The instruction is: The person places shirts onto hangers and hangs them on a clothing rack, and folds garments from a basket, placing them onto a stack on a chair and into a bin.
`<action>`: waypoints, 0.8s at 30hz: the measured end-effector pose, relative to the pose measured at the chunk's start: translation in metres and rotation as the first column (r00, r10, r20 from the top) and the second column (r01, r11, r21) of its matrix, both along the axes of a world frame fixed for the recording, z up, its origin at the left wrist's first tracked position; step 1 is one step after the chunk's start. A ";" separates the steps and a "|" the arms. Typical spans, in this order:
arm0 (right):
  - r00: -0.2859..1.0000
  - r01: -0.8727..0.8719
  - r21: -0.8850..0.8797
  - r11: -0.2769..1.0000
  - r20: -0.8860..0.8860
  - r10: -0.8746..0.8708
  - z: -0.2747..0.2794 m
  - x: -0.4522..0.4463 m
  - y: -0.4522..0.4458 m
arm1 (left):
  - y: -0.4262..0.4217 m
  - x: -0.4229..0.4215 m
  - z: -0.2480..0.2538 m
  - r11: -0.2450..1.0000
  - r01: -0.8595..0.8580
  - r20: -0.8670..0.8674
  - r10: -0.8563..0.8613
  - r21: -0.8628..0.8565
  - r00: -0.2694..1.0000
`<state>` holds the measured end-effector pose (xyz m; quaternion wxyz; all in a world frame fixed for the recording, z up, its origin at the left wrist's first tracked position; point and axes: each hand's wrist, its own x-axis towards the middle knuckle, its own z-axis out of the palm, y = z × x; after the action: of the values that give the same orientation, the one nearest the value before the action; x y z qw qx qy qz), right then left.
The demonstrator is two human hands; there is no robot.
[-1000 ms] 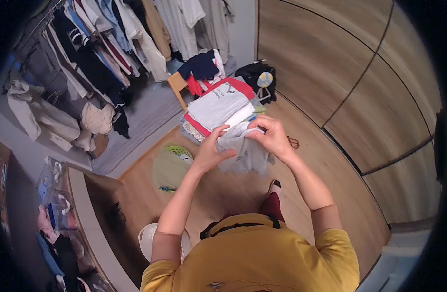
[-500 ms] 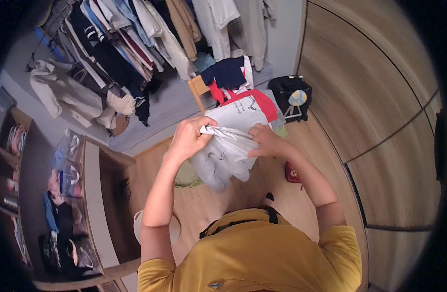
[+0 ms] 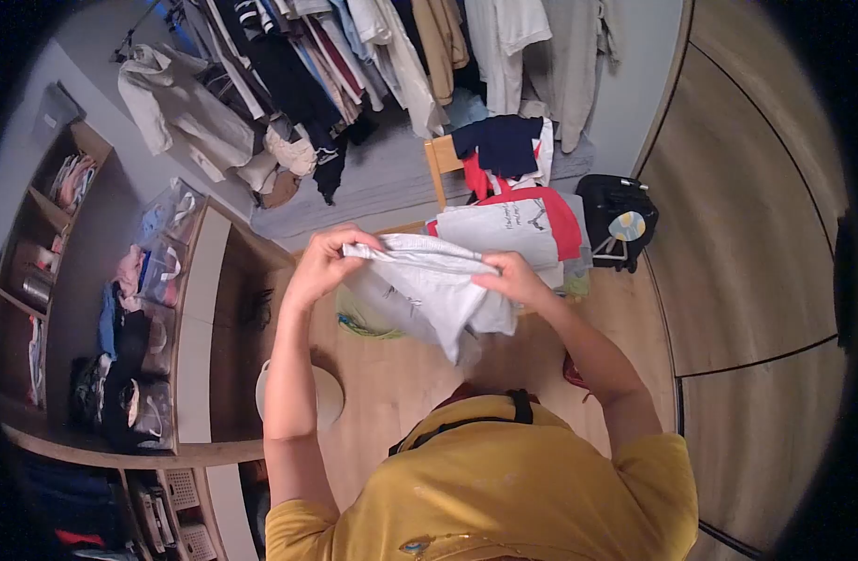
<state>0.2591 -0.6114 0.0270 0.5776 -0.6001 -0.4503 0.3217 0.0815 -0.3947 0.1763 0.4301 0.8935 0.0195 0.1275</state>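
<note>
A light grey cloth garment (image 3: 438, 290) hangs between my two hands, its upper edge stretched and gathered. My left hand (image 3: 331, 266) is closed on the left corner of that edge, thumb below and fingers over it. On the other side my right hand (image 3: 511, 279) pinches the edge between thumb and fingers. Loose folds droop below, and a small dark print shows on the cloth. Just beyond lies another pale garment (image 3: 490, 229) with a red border and dark lettering, spread out flat. What kind of garment I hold is not clear.
A wooden chair (image 3: 438, 168) carries navy and red clothes (image 3: 499, 145). A black suitcase (image 3: 616, 210) stands at right by the wood-look wardrobe doors (image 3: 756, 215). Clothes hang on a rack at the back. Left are shelves with clear bins (image 3: 162, 271) and a round white stool (image 3: 317, 397).
Both hands have drawn the garment's edge wider and straighter, and the cloth has swung out. The view has turned left, so the room appears shifted to the right.
</note>
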 end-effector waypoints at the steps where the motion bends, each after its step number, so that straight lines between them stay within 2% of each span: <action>1: 1.000 -0.007 0.004 1.000 -0.001 0.007 0.005 -0.005 0.005 | 0.006 -0.008 0.001 1.000 -0.007 -0.001 0.007 0.004 1.000; 3: 0.998 0.037 0.152 0.988 0.035 -0.043 0.024 -0.012 0.016 | 0.019 -0.026 0.003 0.983 0.079 -0.178 -0.049 0.164 0.983; 4: 0.997 -0.025 0.208 0.978 0.073 0.010 0.033 -0.016 0.022 | 0.024 -0.035 0.005 0.968 0.129 -0.244 -0.075 0.214 0.967; 5: 0.997 -0.029 0.209 0.977 0.077 0.013 0.035 -0.015 0.029 | 0.030 -0.044 0.004 0.968 0.125 -0.240 -0.072 0.217 0.968; 7: 0.964 -0.266 0.085 0.960 0.051 0.263 0.035 -0.012 0.041 | 0.042 -0.060 -0.003 0.987 -0.152 -0.243 0.161 0.056 0.957; 8: 0.965 -0.261 0.087 0.961 0.047 0.258 0.041 -0.015 0.044 | 0.045 -0.063 -0.001 0.983 -0.184 -0.135 0.184 0.014 0.974; 9: 0.938 -0.304 0.062 0.951 0.193 0.288 0.053 -0.020 0.047 | 0.047 -0.064 0.004 0.984 -0.178 -0.139 0.178 0.016 0.974; 10: 0.887 -0.346 0.029 0.938 0.334 0.317 0.058 -0.025 0.050 | 0.046 -0.065 0.012 0.969 -0.246 -0.091 0.244 -0.005 0.965; 11: 0.888 -0.346 0.029 0.938 0.333 0.318 0.054 -0.030 0.054 | 0.044 -0.066 0.020 0.949 -0.314 -0.043 0.313 -0.030 0.949; 13: 0.789 -0.359 -0.001 0.933 0.534 0.304 0.031 -0.038 0.066 | 0.041 -0.068 0.035 0.949 -0.311 0.054 0.314 -0.052 0.948; 14: 0.804 -0.342 0.092 0.935 0.544 0.241 0.007 -0.044 0.073 | 0.040 -0.070 0.042 0.950 -0.310 0.091 0.311 -0.025 0.946; 15: 0.799 -0.347 0.094 0.933 0.550 0.242 -0.007 -0.052 0.075 | 0.040 -0.074 0.047 0.951 -0.310 0.130 0.307 0.005 0.943; 17: 0.859 -0.193 0.069 0.979 0.494 0.135 -0.027 -0.073 0.076 | 0.043 -0.083 0.049 0.947 -0.322 0.126 0.322 -0.020 0.938; 18: 0.876 -0.139 0.132 0.981 0.478 0.060 -0.029 -0.085 0.078 | 0.046 -0.088 0.049 0.943 -0.330 0.115 0.334 -0.050 0.936; 19: 0.878 -0.144 0.141 0.979 0.475 0.061 -0.032 -0.094 0.079 | 0.048 -0.090 0.048 0.941 -0.336 0.114 0.338 -0.041 0.934; 21: 0.936 0.004 0.337 0.942 0.330 -0.122 -0.030 -0.113 0.081 | 0.053 -0.098 0.043 0.912 -0.409 0.163 0.401 0.018 0.901; 23: 0.917 0.041 0.368 0.929 0.355 -0.181 -0.033 -0.127 0.081 | 0.060 -0.109 0.045 0.901 -0.432 0.189 0.416 0.048 0.889; 24: 0.914 0.154 0.445 0.882 0.274 -0.298 -0.039 -0.134 0.084 | 0.065 -0.116 0.046 0.889 -0.451 0.215 0.427 0.076 0.878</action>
<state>0.1251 -0.5270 -0.0124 0.6405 -0.5585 -0.5255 0.0416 -0.0343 -0.3297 0.2220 0.3336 0.8740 0.1720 0.3085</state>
